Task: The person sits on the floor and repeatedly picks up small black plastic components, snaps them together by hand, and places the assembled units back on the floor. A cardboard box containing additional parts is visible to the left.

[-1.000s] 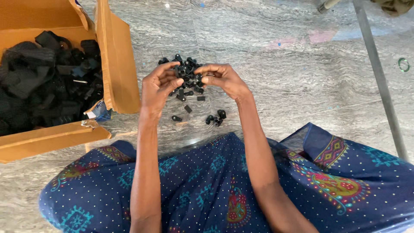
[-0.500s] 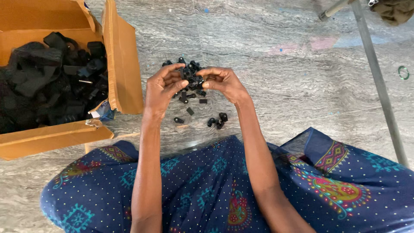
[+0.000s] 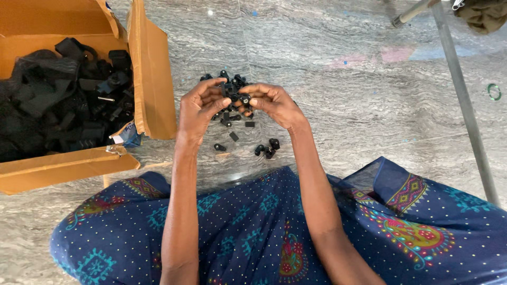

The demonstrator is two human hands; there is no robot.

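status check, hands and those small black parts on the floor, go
Left hand and right hand together, fingertips pinching one small black plastic part. Pile of small black plastic parts beneath on the grey stone floor. Nothing in the way.

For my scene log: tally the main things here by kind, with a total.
Cardboard box: 1
Pile of small black parts on the floor: 1, pieces too many to count
Metal pole: 1
Green ring: 1
Hands, left hand and right hand, gripping a small black part: 2
Total: 6
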